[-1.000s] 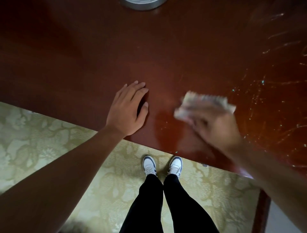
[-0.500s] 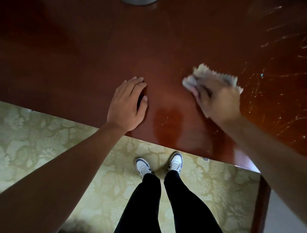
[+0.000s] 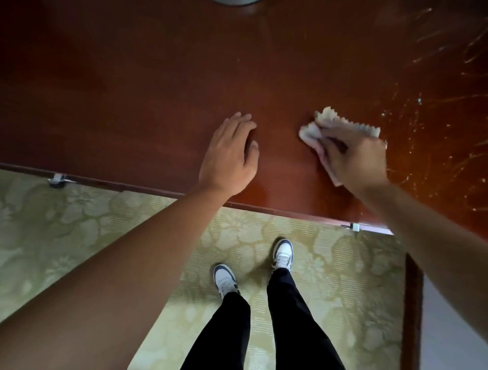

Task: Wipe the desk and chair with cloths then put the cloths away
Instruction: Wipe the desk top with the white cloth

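The desk (image 3: 158, 79) takes up the whole upper part of the scene, a dark reddish-brown polished top whose near edge runs slantwise from the left side down toward the right. Fine pale scratches or streaks and small bright specks cover its right-hand portion, near the right edge. Below the near edge lies the carpet (image 3: 66, 237), pale green-gold with a large flower pattern. The person stands on it facing the desk, in black trousers (image 3: 290, 324) and white shoes with dark trim (image 3: 283, 254).

The left hand (image 3: 229, 155) lies palm down on the desk just inside the near edge, fingers straight and together, its grip slack with nothing in it. The right hand (image 3: 356, 155) is a little farther along toward the right edge, also close to the near edge, pressing down on a pale cloth (image 3: 327, 121); its fingers are curled over the bunched cloth, which sticks out beyond the fingertips with a zigzag border. The two hands are near each other but apart.

At the far edge, top centre, a sliver of a grey round object (image 3: 235, 2) shows. Two small metal fittings (image 3: 56, 180) sit under the near edge.
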